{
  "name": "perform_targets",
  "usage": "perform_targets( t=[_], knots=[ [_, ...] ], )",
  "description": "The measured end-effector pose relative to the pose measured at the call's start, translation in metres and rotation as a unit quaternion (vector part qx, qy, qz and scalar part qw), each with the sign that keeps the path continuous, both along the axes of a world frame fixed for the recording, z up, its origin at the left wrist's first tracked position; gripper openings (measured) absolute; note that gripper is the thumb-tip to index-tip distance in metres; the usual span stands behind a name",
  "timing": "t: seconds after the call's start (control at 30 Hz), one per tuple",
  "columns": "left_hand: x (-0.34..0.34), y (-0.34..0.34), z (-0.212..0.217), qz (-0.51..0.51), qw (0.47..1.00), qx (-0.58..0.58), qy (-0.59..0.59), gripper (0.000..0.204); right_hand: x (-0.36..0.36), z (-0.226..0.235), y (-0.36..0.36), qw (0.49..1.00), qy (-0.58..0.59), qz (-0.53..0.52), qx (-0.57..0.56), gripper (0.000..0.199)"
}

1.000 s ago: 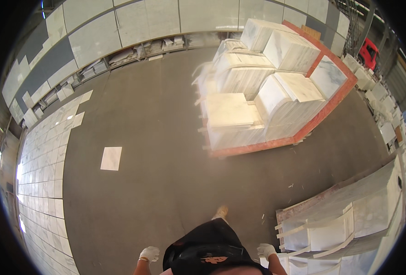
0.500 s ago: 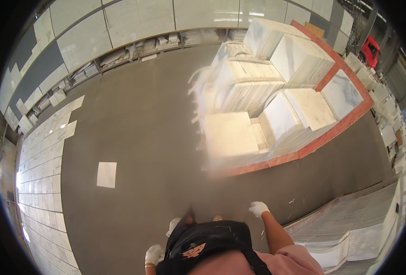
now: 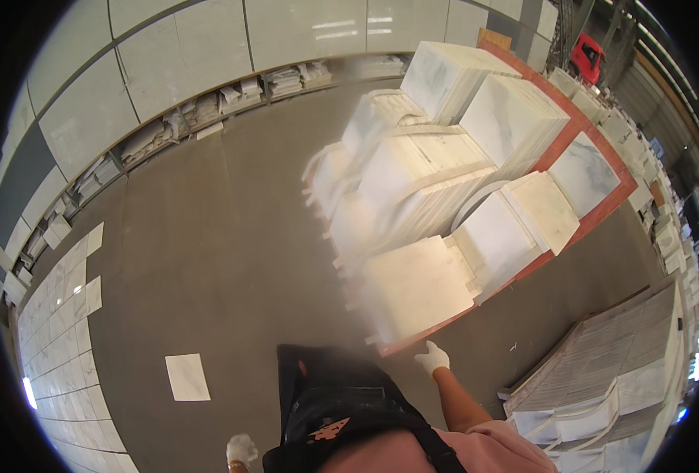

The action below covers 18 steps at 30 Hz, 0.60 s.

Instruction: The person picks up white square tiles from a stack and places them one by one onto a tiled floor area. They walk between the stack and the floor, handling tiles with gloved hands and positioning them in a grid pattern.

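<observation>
My right hand (image 3: 433, 359), in a white glove, is stretched forward with its fingers apart and nothing in them. It is nearest to the front corner of a low red base (image 3: 397, 345), with a visible gap. Stacked on that base are white marble-look tiles: a front stack (image 3: 416, 288), a tilted stack (image 3: 499, 225) behind it, and taller strapped stacks (image 3: 436, 158) farther back. Low at my left side hangs my left hand (image 3: 241, 449), also gloved in white; its fingers are blurred and nothing shows in it. A single white tile (image 3: 187, 377) lies on the floor ahead of it.
Pale tiles (image 3: 57, 339) cover the floor along the left. Large panels (image 3: 302, 31) line the far wall, above a low shelf of stacked pieces (image 3: 152, 138). At the right is a rack of slabs (image 3: 594, 370). A red vehicle (image 3: 587, 59) stands far back.
The stacks and the lone floor tile now appear closer and lower as my view moves forward and turns. My right hand now shows nearer the red base. Both hands still carry nothing visible.
</observation>
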State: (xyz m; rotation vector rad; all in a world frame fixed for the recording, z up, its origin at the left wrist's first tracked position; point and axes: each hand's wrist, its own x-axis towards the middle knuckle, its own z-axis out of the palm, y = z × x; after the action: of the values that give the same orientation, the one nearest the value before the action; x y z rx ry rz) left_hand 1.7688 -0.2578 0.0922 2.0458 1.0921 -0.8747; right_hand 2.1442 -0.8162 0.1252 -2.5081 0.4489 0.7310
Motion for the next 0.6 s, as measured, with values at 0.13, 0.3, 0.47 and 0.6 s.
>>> perform_targets(
  t=[0.13,0.3,0.47,0.6],
  knots=[
    [0.128,0.084,0.044,0.226,0.964,-0.047,-0.134,0.025,0.025,0.011,0.045,0.999,0.039,-0.023,-0.021,0.081],
    [0.284,0.096,0.072,0.216,0.941,-0.090,-0.243,0.031,0.077,-0.022,0.073,0.992,0.051,0.007,-0.111,0.050],
    [0.372,0.091,0.047,0.071,0.977,-0.113,-0.167,0.037,0.113,-0.053,0.098,0.974,0.162,-0.062,-0.148,0.041],
    [0.405,0.102,0.013,-0.090,0.992,-0.088,-0.004,0.034,0.134,-0.047,0.103,0.976,0.176,-0.083,-0.099,0.056]
  ],
)
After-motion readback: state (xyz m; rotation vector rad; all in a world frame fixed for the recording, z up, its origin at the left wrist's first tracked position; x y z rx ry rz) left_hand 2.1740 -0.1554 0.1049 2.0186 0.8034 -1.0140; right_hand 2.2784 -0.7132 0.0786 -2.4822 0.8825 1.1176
